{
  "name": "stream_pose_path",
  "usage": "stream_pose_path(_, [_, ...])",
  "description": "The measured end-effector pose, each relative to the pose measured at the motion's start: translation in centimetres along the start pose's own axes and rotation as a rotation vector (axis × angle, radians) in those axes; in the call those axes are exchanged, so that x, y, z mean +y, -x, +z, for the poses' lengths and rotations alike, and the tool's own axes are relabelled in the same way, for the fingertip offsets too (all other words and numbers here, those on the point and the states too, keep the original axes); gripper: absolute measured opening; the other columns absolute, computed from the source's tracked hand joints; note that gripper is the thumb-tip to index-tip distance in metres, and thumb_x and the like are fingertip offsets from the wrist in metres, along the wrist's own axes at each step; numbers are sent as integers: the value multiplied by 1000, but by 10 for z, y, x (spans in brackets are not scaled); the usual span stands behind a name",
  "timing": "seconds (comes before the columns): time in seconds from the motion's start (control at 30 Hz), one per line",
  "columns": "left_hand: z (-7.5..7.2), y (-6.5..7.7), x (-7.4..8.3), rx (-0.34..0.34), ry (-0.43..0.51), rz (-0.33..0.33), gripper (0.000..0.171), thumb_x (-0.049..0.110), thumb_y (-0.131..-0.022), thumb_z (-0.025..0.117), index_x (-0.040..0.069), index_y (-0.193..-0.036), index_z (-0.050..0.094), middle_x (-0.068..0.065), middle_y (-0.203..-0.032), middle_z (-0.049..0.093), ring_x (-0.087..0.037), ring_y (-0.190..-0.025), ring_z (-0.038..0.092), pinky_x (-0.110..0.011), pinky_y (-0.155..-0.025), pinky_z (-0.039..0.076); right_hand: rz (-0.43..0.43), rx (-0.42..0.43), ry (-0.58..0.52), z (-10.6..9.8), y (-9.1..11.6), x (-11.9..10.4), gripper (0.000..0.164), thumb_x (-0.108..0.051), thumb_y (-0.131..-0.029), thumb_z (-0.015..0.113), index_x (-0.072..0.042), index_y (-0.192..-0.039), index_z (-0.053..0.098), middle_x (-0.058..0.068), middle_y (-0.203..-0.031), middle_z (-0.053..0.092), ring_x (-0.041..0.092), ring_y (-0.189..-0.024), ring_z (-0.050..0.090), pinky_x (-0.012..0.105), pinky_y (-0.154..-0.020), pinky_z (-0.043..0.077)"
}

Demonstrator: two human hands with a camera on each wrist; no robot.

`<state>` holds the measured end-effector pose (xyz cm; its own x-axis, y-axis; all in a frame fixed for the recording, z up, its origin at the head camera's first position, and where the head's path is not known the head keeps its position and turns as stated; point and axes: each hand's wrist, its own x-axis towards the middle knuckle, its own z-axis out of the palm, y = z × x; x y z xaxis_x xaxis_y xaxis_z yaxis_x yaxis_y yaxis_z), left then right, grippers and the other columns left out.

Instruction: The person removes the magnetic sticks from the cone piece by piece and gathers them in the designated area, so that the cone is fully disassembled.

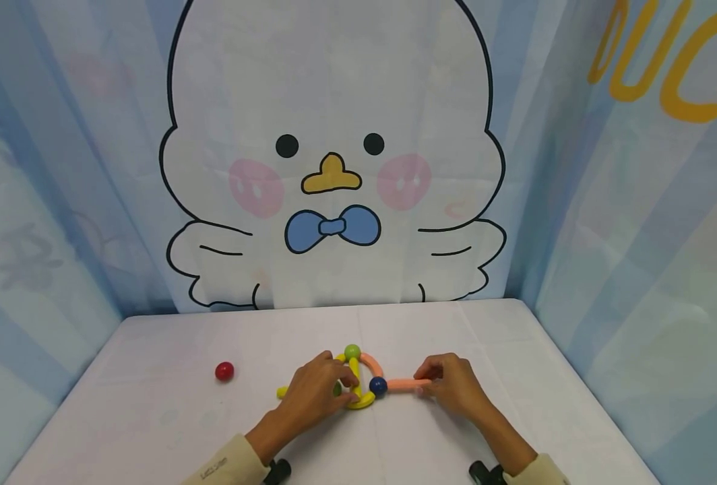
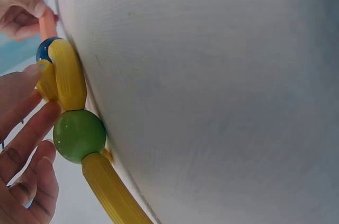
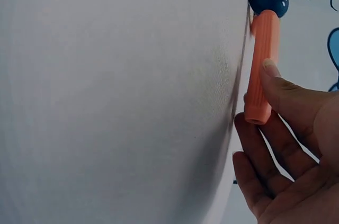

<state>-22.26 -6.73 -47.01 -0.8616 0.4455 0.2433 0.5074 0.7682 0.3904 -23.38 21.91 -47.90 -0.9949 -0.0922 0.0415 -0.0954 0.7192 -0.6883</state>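
On the white table stands a toy build of chunky plastic rods joined by balls. My right hand (image 1: 452, 385) pinches the free end of a straight orange rod (image 3: 261, 65) between thumb and fingers. The rod's other end meets a dark blue ball (image 1: 378, 386). My left hand (image 1: 317, 389) pinches a yellow rod (image 2: 46, 81) near the blue ball. A curved yellow rod (image 2: 69, 75) links the blue ball to a green ball (image 2: 79, 136), from which another yellow rod (image 2: 114, 189) runs out. At the top sits a light green ball (image 1: 352, 351), with a curved orange rod (image 1: 372, 364) beside it.
A loose red ball (image 1: 224, 371) lies on the table (image 1: 152, 404), left of the build. A printed cloth with a cartoon duck (image 1: 331, 269) hangs behind the table, and patterned cloth walls flank both sides.
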Motion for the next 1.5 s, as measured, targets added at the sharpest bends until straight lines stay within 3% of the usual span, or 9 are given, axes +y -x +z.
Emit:
stream_pose_path(0.23, [0, 1, -1, -14, -3, 5, 23, 33, -83, 93, 22, -101, 85, 12, -88, 77, -3, -78, 45, -17, -62, 41, -10, -22, 80, 4, 0, -6, 23, -3, -77, 93, -21, -83, 80, -11, -82, 76, 9, -86, 65, 44, -90, 58])
stream_pose_path(0.4, [-4, 5, -6, -16, -16, 2, 30, 38, -83, 92, 22, -107, 84, 10, -99, 78, -4, -84, 47, -18, -67, 45, -22, -19, 104, 6, 1, -10, 25, -3, -76, 93, -21, -88, 81, -10, -86, 77, 11, -90, 67, 45, -91, 58])
stream_pose_path(0.57, [-16, 12, -16, 26, 2, -24, 40, 37, -82, 93, 23, -116, 79, 5, -104, 72, -7, -93, 51, -26, -77, 53, -40, -59, 59, 9, 0, -17, 25, -5, -82, 90, -18, -101, 81, -6, -100, 78, 17, -101, 71, 48, -97, 60])
stream_pose_path(0.73, [-28, 19, -32, 45, 22, -97, 43, 32, -80, 95, 25, -118, 77, 6, -105, 71, -8, -98, 55, -30, -83, 56, -104, -84, 9, 15, -1, -28, 25, -14, -84, 91, -18, -106, 81, -3, -107, 80, 21, -107, 71, 52, -99, 59])
stream_pose_path(1.07, [-32, 31, -49, -55, 22, -187, 35, 20, -78, 96, 24, -108, 78, 7, -99, 65, -11, -96, 56, -35, -87, 58, -234, -74, -81, 33, -3, -55, 32, -18, -81, 93, -15, -110, 80, -4, -110, 80, 21, -108, 70, 55, -102, 56])
stream_pose_path(1.33, [-32, 30, -54, -83, 26, -198, 30, 13, -78, 95, 25, -98, 76, 7, -93, 65, -12, -91, 56, -36, -86, 57, -320, -101, -91, 51, -4, -76, 37, -20, -79, 95, -21, -113, 81, -4, -121, 77, 25, -125, 68, 54, -109, 53])
stream_pose_path(1.5, [-31, 31, -57, -89, 5, -178, 29, 13, -78, 95, 25, -96, 76, 9, -88, 63, -10, -85, 54, -32, -81, 56, -377, -156, -93, 63, -8, -87, 37, -17, -79, 95, -17, -113, 81, -6, -114, 79, 21, -117, 69, 47, -105, 55])
